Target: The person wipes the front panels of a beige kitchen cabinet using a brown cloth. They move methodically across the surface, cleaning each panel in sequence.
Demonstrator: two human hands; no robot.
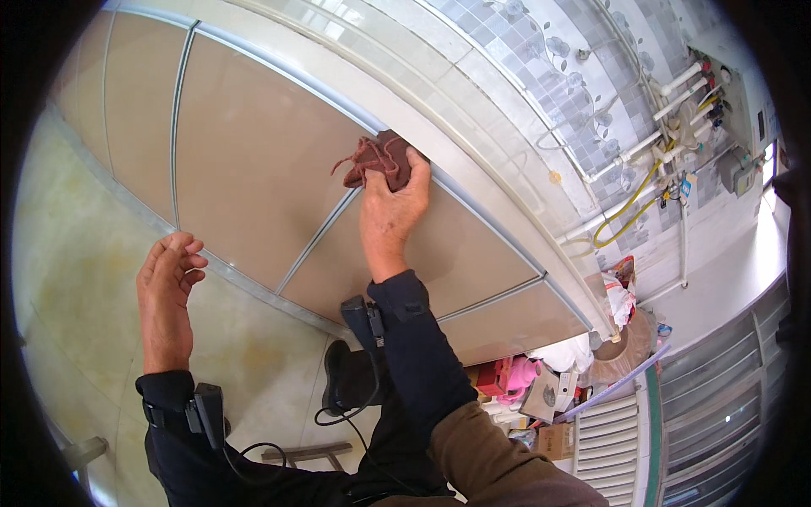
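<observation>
My right hand (394, 215) grips a dark reddish-brown cloth (372, 165) with loose strings hanging from it. It presses the cloth against the metal strip along the upper edge of the beige cabinet doors (262, 127), just under the pale countertop edge. My left hand (169, 275) hovers over the floor beside the lower edge of the cabinet. Its fingers are loosely bent and a little apart, with nothing seen in them.
Pipes and a yellow hose (629, 224) run along the tiled wall at right. Bags, boxes and a pink container (519, 378) crowd the cabinet's near end. A small wooden stool (308, 454) stands by my legs. A cable hangs from each wrist device.
</observation>
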